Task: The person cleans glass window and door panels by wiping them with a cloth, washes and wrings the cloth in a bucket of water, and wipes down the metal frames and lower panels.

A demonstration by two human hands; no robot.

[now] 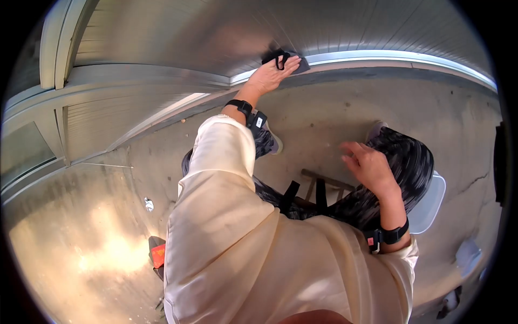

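My left hand [268, 74] reaches up to the base of the metal wall panel [345, 27], fingers stretched over a dark flat pad [302, 65]. A black loop [281, 59] crosses the fingers, and the pad lies against the bottom of the panel. Exactly what kind of tool it is cannot be made out. My right hand [372, 170] hangs in front of my right knee with its fingers loosely bent and apart, holding nothing.
A bright metal strip [377, 55] runs along the wall's foot. I sit low over a wooden stool [311, 189]. A pale plastic tub [430, 205] stands beside my right leg. A door frame [54, 48] rises at left; a red item [158, 255] lies near my left side.
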